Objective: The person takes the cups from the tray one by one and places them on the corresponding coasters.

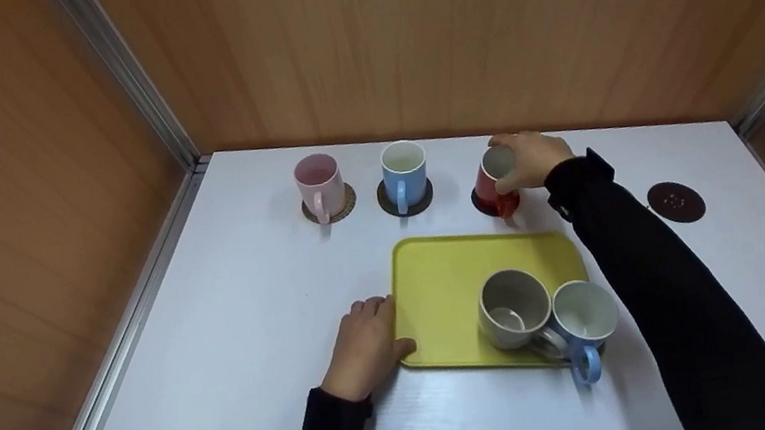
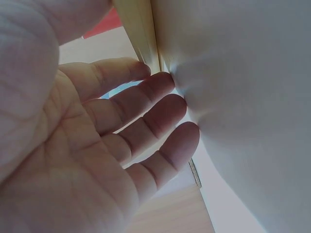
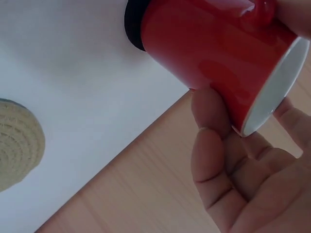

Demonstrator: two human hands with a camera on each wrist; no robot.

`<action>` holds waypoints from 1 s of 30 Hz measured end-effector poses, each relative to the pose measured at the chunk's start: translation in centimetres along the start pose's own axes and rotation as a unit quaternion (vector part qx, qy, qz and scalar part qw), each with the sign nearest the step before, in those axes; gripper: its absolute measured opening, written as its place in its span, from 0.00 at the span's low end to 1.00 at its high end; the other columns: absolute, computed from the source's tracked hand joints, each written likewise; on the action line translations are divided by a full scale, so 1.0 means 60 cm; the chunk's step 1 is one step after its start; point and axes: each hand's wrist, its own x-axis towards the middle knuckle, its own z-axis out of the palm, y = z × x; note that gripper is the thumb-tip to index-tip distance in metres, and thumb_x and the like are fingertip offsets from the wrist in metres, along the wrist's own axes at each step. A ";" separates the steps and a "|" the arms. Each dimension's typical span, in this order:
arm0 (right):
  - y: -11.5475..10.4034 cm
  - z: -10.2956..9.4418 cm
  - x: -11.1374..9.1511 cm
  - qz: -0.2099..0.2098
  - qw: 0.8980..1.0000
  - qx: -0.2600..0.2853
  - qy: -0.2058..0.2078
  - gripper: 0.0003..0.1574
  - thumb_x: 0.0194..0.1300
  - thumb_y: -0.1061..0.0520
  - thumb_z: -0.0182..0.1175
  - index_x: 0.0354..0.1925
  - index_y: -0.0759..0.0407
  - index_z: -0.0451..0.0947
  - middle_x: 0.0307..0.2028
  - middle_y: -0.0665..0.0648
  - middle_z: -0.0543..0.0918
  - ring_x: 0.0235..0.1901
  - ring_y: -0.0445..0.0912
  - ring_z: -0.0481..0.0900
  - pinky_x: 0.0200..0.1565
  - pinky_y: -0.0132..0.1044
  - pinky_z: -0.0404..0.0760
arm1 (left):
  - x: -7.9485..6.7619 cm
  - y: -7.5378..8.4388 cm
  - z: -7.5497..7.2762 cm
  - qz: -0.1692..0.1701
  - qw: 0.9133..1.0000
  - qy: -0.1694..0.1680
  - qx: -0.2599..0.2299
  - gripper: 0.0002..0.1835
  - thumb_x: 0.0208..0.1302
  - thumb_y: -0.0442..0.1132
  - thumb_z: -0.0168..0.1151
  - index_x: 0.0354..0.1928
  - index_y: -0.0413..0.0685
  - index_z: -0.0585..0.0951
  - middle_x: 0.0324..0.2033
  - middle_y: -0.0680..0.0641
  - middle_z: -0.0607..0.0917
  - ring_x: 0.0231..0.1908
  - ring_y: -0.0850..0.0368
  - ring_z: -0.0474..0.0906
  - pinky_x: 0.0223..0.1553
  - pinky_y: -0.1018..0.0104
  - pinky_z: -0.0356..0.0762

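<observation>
A red mug (image 1: 488, 188) with a white inside stands on a dark coaster (image 1: 478, 207) near the back. My right hand (image 1: 531, 156) reaches over it and grips it near the rim, thumb by the handle; in the right wrist view curled fingers touch the red mug (image 3: 204, 53). A yellow tray (image 1: 440, 297) lies in front. Its left edge touches my left hand (image 1: 364, 343), whose thumb lies over the rim. In the left wrist view, the fingers of the left hand (image 2: 87, 126) are nearly straight, their tips on the tabletop.
A grey mug (image 1: 499, 338) and a blue mug (image 1: 585, 310) stand together at the tray's right front. Behind, a pink mug (image 1: 307, 194) and another blue mug (image 1: 408, 184) stand on coasters. A brown coaster (image 1: 676, 201) lies right. Wooden panels (image 1: 446, 31) border the table.
</observation>
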 end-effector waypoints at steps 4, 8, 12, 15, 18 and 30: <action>0.004 0.005 -0.006 0.030 0.999 0.011 -0.031 0.55 0.64 0.42 0.66 0.84 0.47 0.58 0.71 0.68 0.75 0.61 0.62 0.75 0.65 0.67 0.76 | -0.001 -0.001 0.000 0.016 1.000 0.007 0.008 0.40 0.64 0.49 0.78 0.70 0.30 0.75 0.60 0.32 0.83 0.61 0.36 0.79 0.62 0.44 0.79; 0.009 0.003 -0.013 0.040 0.998 0.020 -0.054 0.60 0.70 0.37 0.61 0.88 0.49 0.44 0.80 0.71 0.62 0.73 0.65 0.68 0.74 0.70 0.68 | 0.003 -0.003 -0.001 0.022 1.000 0.011 0.009 0.40 0.64 0.48 0.78 0.70 0.29 0.75 0.60 0.31 0.83 0.61 0.35 0.79 0.61 0.44 0.80; 0.026 -0.010 -0.037 0.044 0.995 0.079 -0.038 0.68 0.73 0.30 0.60 0.88 0.55 0.33 0.85 0.70 0.48 0.83 0.67 0.52 0.81 0.68 0.54 | 0.008 -0.005 0.000 0.023 1.000 0.009 -0.001 0.40 0.65 0.48 0.77 0.70 0.29 0.74 0.61 0.31 0.83 0.61 0.35 0.78 0.62 0.44 0.79; 0.045 -0.018 -0.083 0.025 0.993 0.117 -0.018 0.67 0.74 0.27 0.58 0.87 0.59 0.38 0.83 0.72 0.54 0.82 0.69 0.57 0.79 0.68 0.58 | 0.012 -0.006 0.002 0.019 1.000 0.008 -0.004 0.40 0.65 0.48 0.77 0.71 0.29 0.74 0.61 0.31 0.83 0.61 0.35 0.78 0.62 0.43 0.79; 0.067 -0.005 -0.155 -0.018 0.989 0.148 -0.015 0.59 0.76 0.28 0.57 0.86 0.59 0.50 0.78 0.72 0.67 0.74 0.68 0.71 0.72 0.68 0.72 | 0.016 -0.008 0.002 0.017 1.000 0.008 -0.003 0.40 0.65 0.47 0.77 0.71 0.29 0.74 0.61 0.31 0.83 0.61 0.35 0.78 0.61 0.42 0.79; 0.066 0.184 -0.439 -0.010 0.961 0.273 0.052 0.52 0.73 0.42 0.69 0.82 0.61 0.59 0.61 0.64 0.84 0.50 0.48 0.85 0.44 0.33 0.84 | 0.019 -0.009 0.005 0.013 1.000 0.013 -0.010 0.41 0.64 0.48 0.78 0.70 0.29 0.75 0.61 0.30 0.83 0.61 0.33 0.78 0.62 0.41 0.79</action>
